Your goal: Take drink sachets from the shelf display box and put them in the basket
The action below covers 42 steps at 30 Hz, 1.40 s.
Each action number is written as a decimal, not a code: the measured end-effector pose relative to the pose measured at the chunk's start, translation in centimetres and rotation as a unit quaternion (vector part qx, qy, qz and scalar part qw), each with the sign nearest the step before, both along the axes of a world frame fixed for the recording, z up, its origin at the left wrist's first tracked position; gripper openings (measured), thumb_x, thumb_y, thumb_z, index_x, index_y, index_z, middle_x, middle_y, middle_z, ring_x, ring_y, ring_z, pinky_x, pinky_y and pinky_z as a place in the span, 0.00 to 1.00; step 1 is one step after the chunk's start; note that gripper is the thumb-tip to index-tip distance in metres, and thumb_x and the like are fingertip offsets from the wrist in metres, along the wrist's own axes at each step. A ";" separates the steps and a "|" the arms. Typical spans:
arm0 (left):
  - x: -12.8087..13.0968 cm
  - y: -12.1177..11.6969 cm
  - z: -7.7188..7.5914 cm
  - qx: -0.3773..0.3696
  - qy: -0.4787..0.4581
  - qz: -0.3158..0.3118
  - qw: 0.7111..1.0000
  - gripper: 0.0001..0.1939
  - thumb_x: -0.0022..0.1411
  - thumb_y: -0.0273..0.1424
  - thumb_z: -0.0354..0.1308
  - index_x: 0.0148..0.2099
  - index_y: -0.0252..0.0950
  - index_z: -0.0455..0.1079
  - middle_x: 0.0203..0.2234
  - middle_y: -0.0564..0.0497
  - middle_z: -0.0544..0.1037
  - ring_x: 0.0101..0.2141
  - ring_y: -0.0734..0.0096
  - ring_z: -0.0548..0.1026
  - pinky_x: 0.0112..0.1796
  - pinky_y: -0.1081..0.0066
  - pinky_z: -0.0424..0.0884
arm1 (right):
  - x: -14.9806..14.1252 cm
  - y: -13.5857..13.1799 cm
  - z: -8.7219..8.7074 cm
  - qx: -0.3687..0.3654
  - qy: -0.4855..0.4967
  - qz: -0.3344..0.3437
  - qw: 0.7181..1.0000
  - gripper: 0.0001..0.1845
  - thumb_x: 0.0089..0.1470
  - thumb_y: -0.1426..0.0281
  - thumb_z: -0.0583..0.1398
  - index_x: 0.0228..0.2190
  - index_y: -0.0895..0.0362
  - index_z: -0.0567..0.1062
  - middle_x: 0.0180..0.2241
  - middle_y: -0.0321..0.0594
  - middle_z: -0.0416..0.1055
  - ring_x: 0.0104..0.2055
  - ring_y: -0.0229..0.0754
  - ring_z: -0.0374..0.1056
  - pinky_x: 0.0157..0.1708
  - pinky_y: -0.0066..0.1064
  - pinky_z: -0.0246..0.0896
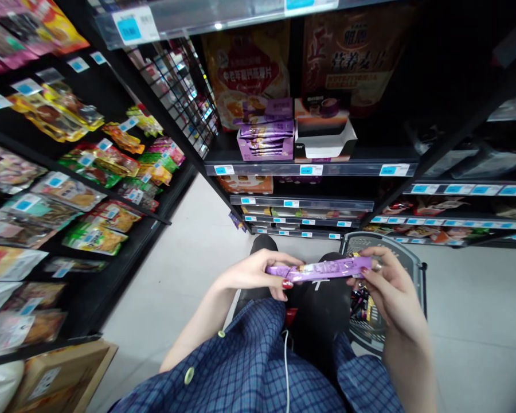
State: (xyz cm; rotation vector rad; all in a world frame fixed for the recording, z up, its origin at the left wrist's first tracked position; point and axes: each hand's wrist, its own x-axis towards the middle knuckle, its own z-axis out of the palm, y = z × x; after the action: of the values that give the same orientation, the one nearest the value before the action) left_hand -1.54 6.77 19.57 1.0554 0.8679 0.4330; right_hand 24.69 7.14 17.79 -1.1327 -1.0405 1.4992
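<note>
I hold a long purple stick packet [322,268] level in front of me with both hands. My left hand [262,272] pinches its left end, fingers closed around it. My right hand [391,287] grips its right end the same way. On the shelf ahead stands a purple display box [266,136] filled with packets of the same colour, and beside it a white and black open box [324,137].
A grey shopping basket [413,269] with some goods sits on the floor under my right hand. Black shelves [309,169] with blue price tags stand ahead; racks of snack bags [90,172] line the left. A cardboard box [64,373] lies at lower left.
</note>
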 end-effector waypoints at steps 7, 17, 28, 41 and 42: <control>3.5 -0.1 -1.0 -0.020 0.036 -0.049 0.998 0.14 0.55 0.40 0.60 0.33 0.32 0.69 0.28 0.46 0.79 0.24 0.73 0.77 0.24 0.78 0.72 | -2.9 0.8 -0.7 0.021 -0.043 -0.022 0.999 0.26 0.39 0.69 0.68 0.43 0.52 0.69 0.29 0.33 0.72 0.27 0.38 0.70 0.26 0.29 0.66; 7.7 -2.1 -2.6 -0.029 0.015 0.143 0.989 0.13 0.51 0.38 0.61 0.32 0.33 0.67 0.24 0.51 0.76 0.23 0.70 0.76 0.27 0.71 0.75 | -4.3 1.9 -2.1 -0.005 0.030 -0.023 0.999 0.13 0.40 0.66 0.67 0.31 0.56 0.75 0.21 0.33 0.70 0.30 0.43 0.72 0.32 0.34 0.68; 8.1 -2.6 -1.5 0.067 0.108 0.126 0.984 0.10 0.53 0.36 0.58 0.31 0.34 0.67 0.23 0.51 0.74 0.25 0.65 0.77 0.24 0.72 0.73 | -5.2 1.7 -1.4 -0.042 0.113 -0.102 0.987 0.13 0.40 0.61 0.67 0.26 0.56 0.73 0.19 0.34 0.70 0.26 0.44 0.72 0.27 0.34 0.68; 6.4 -1.7 -1.1 -0.151 -0.129 0.040 0.979 0.20 0.45 0.41 0.67 0.33 0.29 0.70 0.20 0.48 0.77 0.15 0.74 0.72 0.19 0.75 0.71 | -3.7 0.7 -1.5 0.033 0.025 -0.102 0.994 0.08 0.51 0.64 0.62 0.33 0.54 0.75 0.25 0.34 0.73 0.27 0.40 0.69 0.29 0.31 0.64; 6.4 -1.7 -1.1 -0.151 -0.132 0.034 0.979 0.21 0.45 0.41 0.67 0.33 0.28 0.69 0.20 0.48 0.77 0.15 0.74 0.72 0.18 0.76 0.70 | -3.6 0.6 -1.5 0.041 0.017 -0.102 0.994 0.07 0.51 0.64 0.62 0.33 0.54 0.75 0.25 0.34 0.73 0.27 0.39 0.69 0.29 0.31 0.63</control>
State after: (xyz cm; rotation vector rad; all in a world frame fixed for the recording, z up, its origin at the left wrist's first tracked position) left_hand 4.84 5.06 18.42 0.6722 0.7062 0.4711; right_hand 21.08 7.77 16.25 -1.1165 -0.9250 1.2999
